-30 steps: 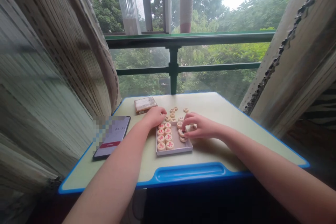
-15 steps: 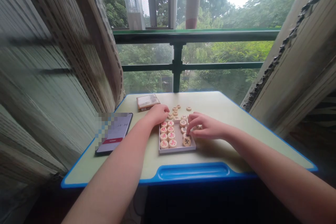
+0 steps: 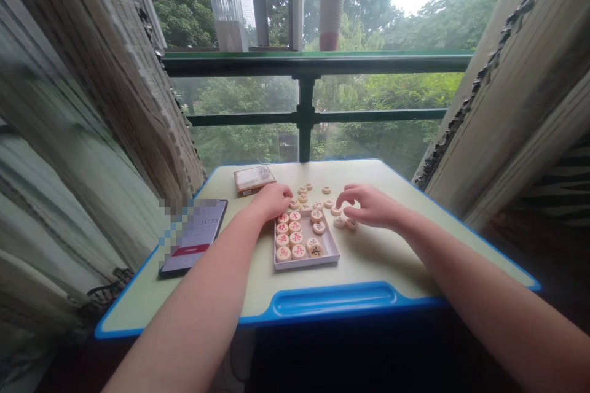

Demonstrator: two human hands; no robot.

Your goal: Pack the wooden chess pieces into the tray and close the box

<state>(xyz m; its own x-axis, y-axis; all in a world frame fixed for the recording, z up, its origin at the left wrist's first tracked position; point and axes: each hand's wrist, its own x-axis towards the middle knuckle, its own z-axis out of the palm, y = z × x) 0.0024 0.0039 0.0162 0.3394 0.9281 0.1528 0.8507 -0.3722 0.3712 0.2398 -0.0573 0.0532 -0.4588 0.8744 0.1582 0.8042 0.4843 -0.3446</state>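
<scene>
An open white box (image 3: 328, 250) holds round wooden xiangqi pieces. Red-marked pieces (image 3: 296, 237) fill two columns on its left, and several dark-marked pieces (image 3: 315, 250) lie on its right. By the box's far left corner rests my left hand (image 3: 275, 199), fingers curled together. A loose piece (image 3: 294, 204) is beside its fingertips; whatever they hold is hidden. My right hand (image 3: 369, 204) is right of the box, thumb and fingers apart, its forefinger touching a xiangqi piece (image 3: 336, 211) on the table. Two more pieces (image 3: 340, 221) lie under and beside the thumb.
Several loose pieces (image 3: 303, 198) are scattered beyond the box. A brown-edged box lid (image 3: 254, 178) lies at the back left, and a phone (image 3: 198, 236) lies left of my left forearm. The table (image 3: 258, 295) has a blue rim with a moulded pen groove (image 3: 334, 302) in front.
My right hand has moved from over the box's right side out to the loose pieces on the right. The dark pieces inside have shifted a little leftward. My left hand stays at the corner.
</scene>
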